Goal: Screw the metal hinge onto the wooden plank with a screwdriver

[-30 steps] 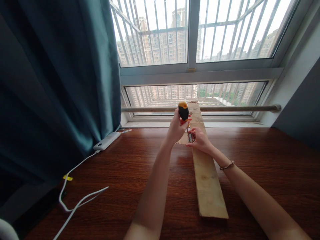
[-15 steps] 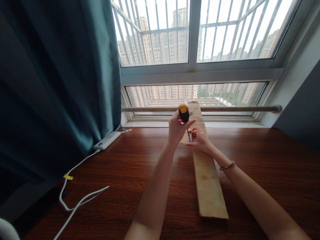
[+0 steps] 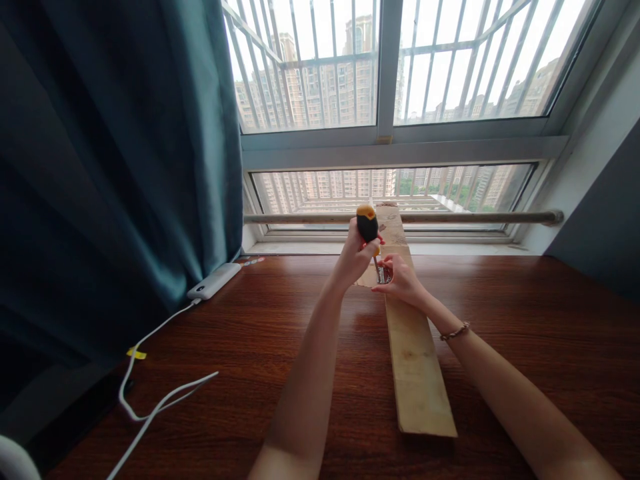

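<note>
My left hand [image 3: 354, 256] is wrapped round the black and yellow handle of a screwdriver [image 3: 367, 225], held upright with its shaft pointing down. The tip meets a small shiny metal piece, which looks like a hinge [image 3: 381, 275], on the wood. My right hand [image 3: 401, 280] pinches that metal piece between thumb and fingers, partly hiding it. Underneath lies a long pale wooden board [image 3: 417, 363], stretching from the near side of the table toward the window. A smaller pale wooden piece [image 3: 367, 277] juts out at its left, beside the metal piece.
The brown wood-grain table [image 3: 270, 327] spreads around the board. At the left, a white power bank [image 3: 215, 281] with a white cable [image 3: 155, 327] lies by the blue curtain [image 3: 200, 167]. A horizontal rail [image 3: 480, 217] crosses in front of the window, close to the board's far end.
My left hand has turned on the screwdriver handle, its fingers closing round it, and its wrist has shifted slightly left. My right hand and the board stay in place.
</note>
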{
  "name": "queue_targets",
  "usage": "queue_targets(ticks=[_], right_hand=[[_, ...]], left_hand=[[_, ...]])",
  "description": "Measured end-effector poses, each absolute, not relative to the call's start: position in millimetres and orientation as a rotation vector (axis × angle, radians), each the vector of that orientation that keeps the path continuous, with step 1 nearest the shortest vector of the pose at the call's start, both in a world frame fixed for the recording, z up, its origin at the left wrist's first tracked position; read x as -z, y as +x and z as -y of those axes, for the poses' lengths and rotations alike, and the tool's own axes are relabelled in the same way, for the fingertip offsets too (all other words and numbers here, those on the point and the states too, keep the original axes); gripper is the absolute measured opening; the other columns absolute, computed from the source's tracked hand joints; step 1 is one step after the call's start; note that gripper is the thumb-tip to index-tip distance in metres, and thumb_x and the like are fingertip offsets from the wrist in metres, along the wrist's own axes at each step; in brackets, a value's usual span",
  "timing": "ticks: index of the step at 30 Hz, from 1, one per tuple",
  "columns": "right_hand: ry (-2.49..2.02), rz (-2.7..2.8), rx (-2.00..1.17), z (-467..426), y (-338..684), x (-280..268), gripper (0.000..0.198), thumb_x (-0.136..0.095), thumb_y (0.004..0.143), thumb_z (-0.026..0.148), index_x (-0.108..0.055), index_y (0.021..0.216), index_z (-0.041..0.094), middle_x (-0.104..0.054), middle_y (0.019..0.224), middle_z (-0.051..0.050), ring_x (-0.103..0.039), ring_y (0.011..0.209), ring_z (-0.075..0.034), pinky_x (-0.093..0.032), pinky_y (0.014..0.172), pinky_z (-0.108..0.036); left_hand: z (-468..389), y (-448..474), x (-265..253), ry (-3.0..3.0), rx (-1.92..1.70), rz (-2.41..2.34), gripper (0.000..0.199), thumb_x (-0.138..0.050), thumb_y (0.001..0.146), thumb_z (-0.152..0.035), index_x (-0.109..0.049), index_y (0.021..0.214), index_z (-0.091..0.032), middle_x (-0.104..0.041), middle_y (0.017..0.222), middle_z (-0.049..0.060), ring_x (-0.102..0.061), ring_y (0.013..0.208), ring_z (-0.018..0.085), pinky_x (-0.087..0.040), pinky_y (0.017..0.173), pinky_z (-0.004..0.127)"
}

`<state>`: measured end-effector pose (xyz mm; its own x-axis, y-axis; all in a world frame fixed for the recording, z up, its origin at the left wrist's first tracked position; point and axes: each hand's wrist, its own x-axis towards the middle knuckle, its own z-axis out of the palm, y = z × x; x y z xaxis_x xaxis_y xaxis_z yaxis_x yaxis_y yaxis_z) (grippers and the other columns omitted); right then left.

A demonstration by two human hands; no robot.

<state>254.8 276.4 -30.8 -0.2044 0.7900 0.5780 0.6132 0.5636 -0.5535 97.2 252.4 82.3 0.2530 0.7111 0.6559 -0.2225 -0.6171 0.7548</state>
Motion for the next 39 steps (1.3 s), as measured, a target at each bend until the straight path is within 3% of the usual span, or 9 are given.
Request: queue_targets(ticks=[10,16,22,39], right_hand=[[-1.115,1.916,-0.264,-279,257,32,0.067,-0.079,0.050,0.047,-0.043,0.098,0.018,-0.057,0.097,-0.009,-0.058,0.079,-0.019,-0.049,0.069,-0.032],[-1.104,1.906,-0.304,-277,257,31,0.070,-0.079,0.050,0.047,-0.040,0.100,0.018,-0.057,0.096,-0.008,-0.058,0.076,-0.019,-0.049,0.066,-0.032],[-1.112,1.904,-0.281,-277,256,31,0.068,-0.079,0.050,0.046,-0.040,0.098,0.018,-0.056,0.097,-0.008,-0.057,0.079,-0.019,-0.048,0.068,-0.032],[-1.127,1.902,-0.297,-273,255,26,0.069,-0.079,0.050,0.044,-0.041,0.101,0.018,-0.058,0.094,-0.007,-0.058,0.079,-0.019,-0.048,0.069,-0.032]], left_hand=[[-253,104,-81,1.650,-1.665,-0.572,0.025,-0.062,0.072,-0.025,-0.042,0.085,-0.020,-0.053,0.076,-0.002,-0.056,0.070,0.010,-0.045,0.065,0.024],[-248,105,-82,1.636,-1.752,-0.609,0.040,-0.073,0.062,-0.027,-0.044,0.089,-0.022,-0.059,0.079,-0.001,-0.061,0.076,0.014,-0.049,0.062,0.024],[-246,99,-89,1.556,-1.871,-0.562,0.039,-0.074,0.060,-0.027,-0.046,0.086,-0.022,-0.059,0.077,-0.003,-0.061,0.073,0.013,-0.050,0.061,0.023],[-253,109,-76,1.619,-1.744,-0.642,0.037,-0.072,0.064,-0.030,-0.046,0.089,-0.022,-0.060,0.083,-0.001,-0.062,0.081,0.015,-0.050,0.063,0.024]])
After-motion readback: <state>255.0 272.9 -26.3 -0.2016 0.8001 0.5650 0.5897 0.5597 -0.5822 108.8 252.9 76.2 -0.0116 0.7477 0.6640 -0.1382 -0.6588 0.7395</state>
